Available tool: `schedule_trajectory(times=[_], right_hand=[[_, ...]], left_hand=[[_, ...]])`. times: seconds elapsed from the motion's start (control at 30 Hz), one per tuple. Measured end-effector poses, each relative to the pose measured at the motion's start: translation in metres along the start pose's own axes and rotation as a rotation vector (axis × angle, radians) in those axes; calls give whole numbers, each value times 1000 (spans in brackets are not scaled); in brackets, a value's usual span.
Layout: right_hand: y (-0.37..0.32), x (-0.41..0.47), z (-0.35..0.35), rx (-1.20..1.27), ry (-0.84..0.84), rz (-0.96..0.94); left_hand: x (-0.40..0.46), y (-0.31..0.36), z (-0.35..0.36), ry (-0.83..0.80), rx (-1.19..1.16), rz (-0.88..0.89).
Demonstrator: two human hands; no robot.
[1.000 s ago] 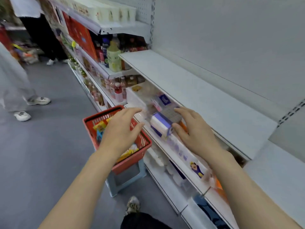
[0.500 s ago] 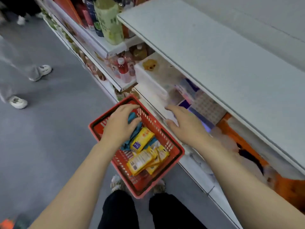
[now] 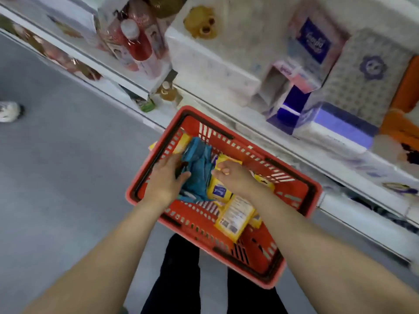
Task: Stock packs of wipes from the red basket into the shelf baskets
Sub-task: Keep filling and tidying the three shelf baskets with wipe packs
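Observation:
The red basket point(image 3: 292, 191) sits below me, in front of the shelves. Inside lie several yellow packs of wipes point(image 3: 234, 217) and a blue pack point(image 3: 197, 168). My left hand point(image 3: 166, 177) is down in the basket with its fingers curled around the left side of the blue pack. My right hand point(image 3: 233, 177) is beside it, fingers bent over a yellow pack point(image 3: 218, 191) next to the blue one. The shelf above holds white and purple tissue packs point(image 3: 335, 125) in white shelf baskets point(image 3: 204, 62).
Drink bottles point(image 3: 136, 46) stand on the shelves at the upper left. Grey floor spreads to the left, with another person's white shoe point(image 3: 9, 111) at its edge. My dark trouser legs point(image 3: 181, 279) are under the basket. Orange packaging point(image 3: 403, 105) lies at the far right.
My view has tilted down from the shelf to the basket. Both hands left the shelf packs and dropped into the red basket, closing on the blue and yellow packs.

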State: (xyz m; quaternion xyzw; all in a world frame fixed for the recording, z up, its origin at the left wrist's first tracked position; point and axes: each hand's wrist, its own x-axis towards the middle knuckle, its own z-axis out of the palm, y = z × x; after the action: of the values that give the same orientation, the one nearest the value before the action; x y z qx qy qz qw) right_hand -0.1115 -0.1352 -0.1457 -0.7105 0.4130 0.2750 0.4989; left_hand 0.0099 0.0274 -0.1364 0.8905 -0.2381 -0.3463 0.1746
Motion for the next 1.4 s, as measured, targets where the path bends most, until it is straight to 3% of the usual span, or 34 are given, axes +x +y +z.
schedule_trajectory(times=[0.1, 0.23, 0.37, 0.5, 0.83, 0.93, 1.03, 1.13, 1.2, 1.3, 1.4], right_hand=[[-6, 30, 23, 157, 75, 111], [11, 39, 36, 281, 325, 276], [40, 35, 45, 360, 343, 441], [57, 46, 52, 428, 363, 413], [73, 49, 65, 386, 404, 319], [67, 43, 73, 569, 339, 306], [62, 35, 75, 557, 347, 279], [65, 12, 63, 811, 332, 272], [71, -6, 54, 952, 237, 197], [76, -26, 45, 926, 129, 103], [89, -28, 37, 754, 275, 128]], left_hand=[[10, -18, 8, -9, 10, 18], [6, -25, 17, -17, 17, 16], [15, -25, 26, -36, 106, 34], [31, -20, 33, -126, 232, 160], [35, -10, 54, -345, 398, 156], [27, -8, 57, -365, 434, 165], [21, -11, 56, -342, 289, 117], [17, -11, 57, -263, 40, 16], [6, 1, 59, -253, -97, -28], [-11, 26, 66, -242, -358, -95], [-17, 33, 69, -106, -564, -259]])
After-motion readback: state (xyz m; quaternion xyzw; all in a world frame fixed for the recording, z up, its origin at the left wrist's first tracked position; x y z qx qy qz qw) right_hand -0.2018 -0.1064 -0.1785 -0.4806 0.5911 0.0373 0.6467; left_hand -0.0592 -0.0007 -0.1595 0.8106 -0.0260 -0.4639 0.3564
